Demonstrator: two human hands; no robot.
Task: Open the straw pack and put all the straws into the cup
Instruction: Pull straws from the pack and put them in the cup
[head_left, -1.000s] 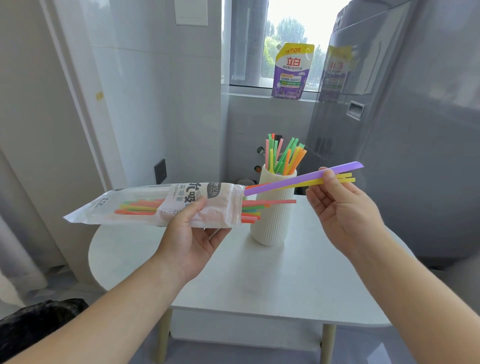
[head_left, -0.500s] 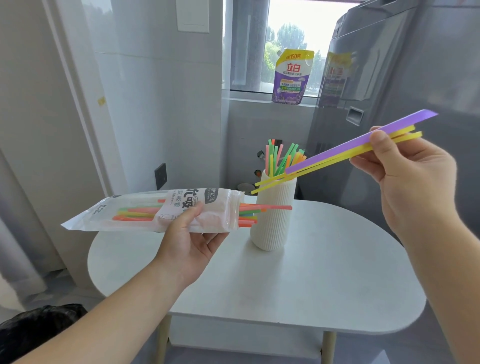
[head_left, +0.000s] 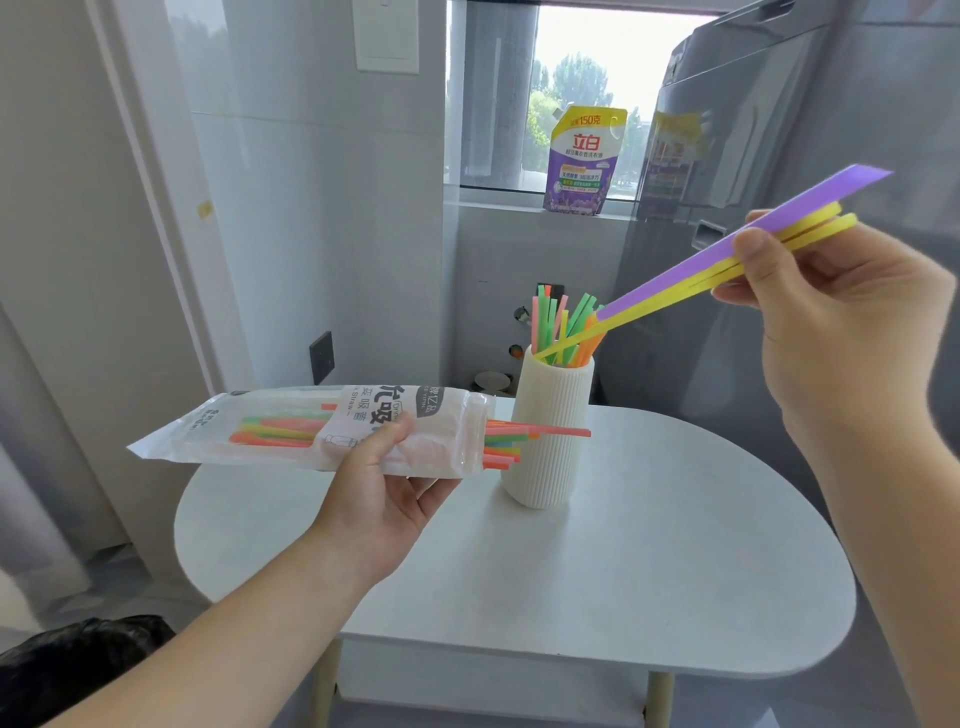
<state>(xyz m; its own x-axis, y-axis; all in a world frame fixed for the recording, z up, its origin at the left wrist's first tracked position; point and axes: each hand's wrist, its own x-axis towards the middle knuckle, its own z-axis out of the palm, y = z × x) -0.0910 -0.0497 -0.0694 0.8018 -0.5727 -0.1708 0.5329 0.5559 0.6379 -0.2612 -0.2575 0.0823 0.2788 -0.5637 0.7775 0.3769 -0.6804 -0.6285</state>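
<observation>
A ribbed white cup (head_left: 550, 431) stands on the white table (head_left: 649, 561) with several coloured straws upright in it. My left hand (head_left: 384, 488) grips the clear straw pack (head_left: 322, 426) level, its open end toward the cup, with orange and green straws (head_left: 511, 441) poking out. My right hand (head_left: 841, 322) pinches one purple and two yellow straws (head_left: 691, 275) high at the right. They slant down to the left, and their lower tips reach the cup's mouth.
A purple and yellow detergent pouch (head_left: 582, 161) stands on the windowsill behind. A grey fridge (head_left: 779, 156) rises at the right and a tiled wall (head_left: 311, 208) at the left. A black bag (head_left: 78, 670) lies on the floor at bottom left.
My right hand pulled the purple and yellow straws out of the pack, lifted them up to the right and tilted them, lower ends now at the cup's mouth. The pack stays held level.
</observation>
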